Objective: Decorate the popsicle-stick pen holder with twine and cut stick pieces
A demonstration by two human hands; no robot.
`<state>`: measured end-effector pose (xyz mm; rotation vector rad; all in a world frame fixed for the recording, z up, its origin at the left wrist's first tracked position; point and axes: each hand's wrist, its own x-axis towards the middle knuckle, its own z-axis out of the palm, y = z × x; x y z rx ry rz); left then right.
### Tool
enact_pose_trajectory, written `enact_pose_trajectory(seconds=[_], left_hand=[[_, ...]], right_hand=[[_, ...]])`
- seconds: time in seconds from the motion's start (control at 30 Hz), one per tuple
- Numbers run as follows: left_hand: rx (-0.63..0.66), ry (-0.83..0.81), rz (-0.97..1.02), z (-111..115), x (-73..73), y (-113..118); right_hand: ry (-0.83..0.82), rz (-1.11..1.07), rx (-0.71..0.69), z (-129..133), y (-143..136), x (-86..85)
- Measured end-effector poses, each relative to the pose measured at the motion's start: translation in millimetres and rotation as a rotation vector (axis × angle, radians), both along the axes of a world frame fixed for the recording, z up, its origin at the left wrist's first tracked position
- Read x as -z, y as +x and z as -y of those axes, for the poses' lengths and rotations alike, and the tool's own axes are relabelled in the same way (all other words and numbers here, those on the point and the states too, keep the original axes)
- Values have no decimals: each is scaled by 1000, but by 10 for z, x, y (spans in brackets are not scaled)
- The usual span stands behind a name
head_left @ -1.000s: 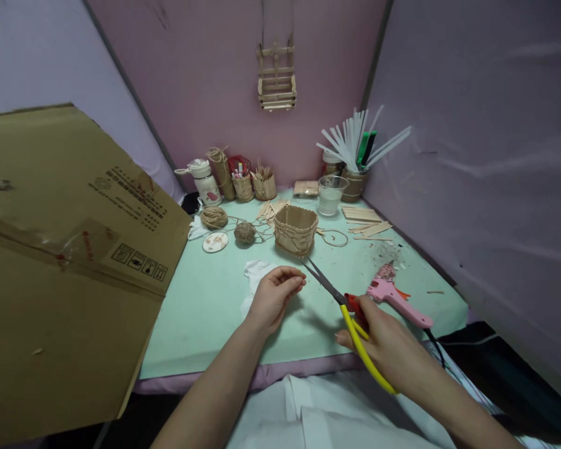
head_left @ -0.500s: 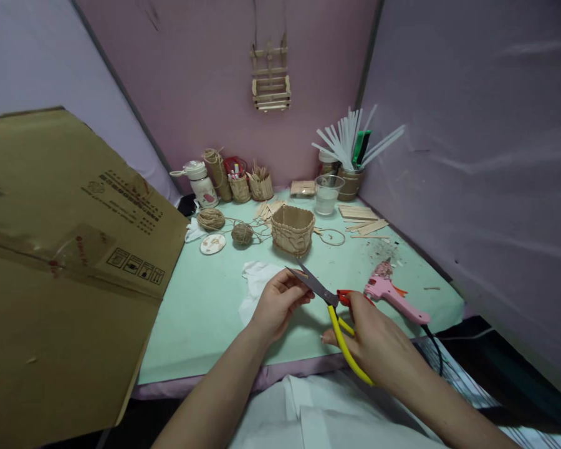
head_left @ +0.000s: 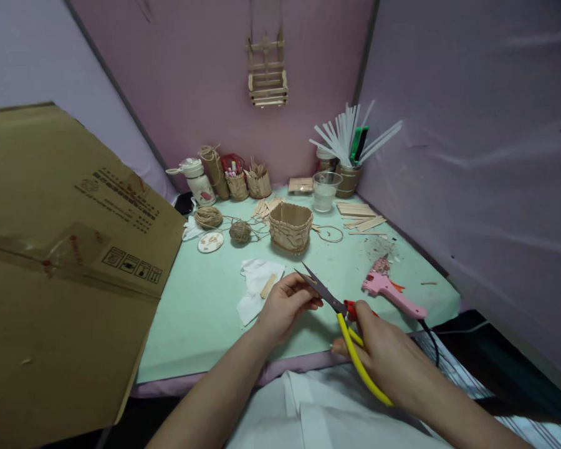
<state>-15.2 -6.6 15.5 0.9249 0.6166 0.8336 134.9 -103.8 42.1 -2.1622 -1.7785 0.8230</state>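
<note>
My right hand [head_left: 383, 346] grips scissors [head_left: 328, 295] with dark blades and red and yellow handles, its fingers wrapped round the handles. The blades are slightly apart and point up and left. Pinched in my left hand [head_left: 287, 305] is a small pale wooden piece [head_left: 313, 279], mostly hidden by the fingers and lying close to the blades. A white tissue [head_left: 249, 293] with a short craft stick [head_left: 268, 286] on it lies just left of that hand. Beyond both hands stands a tan box with a wavy rim [head_left: 290, 236].
A pink glue gun [head_left: 395, 294] lies at the right. Twine balls [head_left: 240, 231], a white disc [head_left: 210, 242], a plastic cup of liquid [head_left: 325, 194] and craft sticks [head_left: 356, 209] are farther back. A large cardboard sheet [head_left: 65, 268] blocks the left side.
Both hands and the scissors have shifted slightly right and down. The craft stick on the tissue now shows beside my left hand. The whole view has moved a little.
</note>
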Motion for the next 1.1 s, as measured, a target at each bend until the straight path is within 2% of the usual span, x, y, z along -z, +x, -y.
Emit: enact_pose_trajectory(seconds=[0.2,0.33,0.47,0.57,0.67,0.77,0.93,1.1], left_hand=[[31,-147,-11,181,94,28],[40,-250,-53,375,112,72],[46,-307,-138,505,60,78],[56,-321,-178,553,46,49],[35,-326,-195,566,59,21],[1,-323,-189,558,65,18],[-26,-291,-209,551,50,43],[-39,-226,-207,573,61,35]], right_hand=[[-79,-104,-26,145,64,66],[-158,-194,-34,306,169,255],[-153,-317,-57,453,236,470],[-121,-402,-51,507,259,557],[-94,-457,-64,498,274,536],[-92,-439,-110,466,274,430],[-194,-251,-87,438,229,269],[-199,-124,-72,395,206,193]])
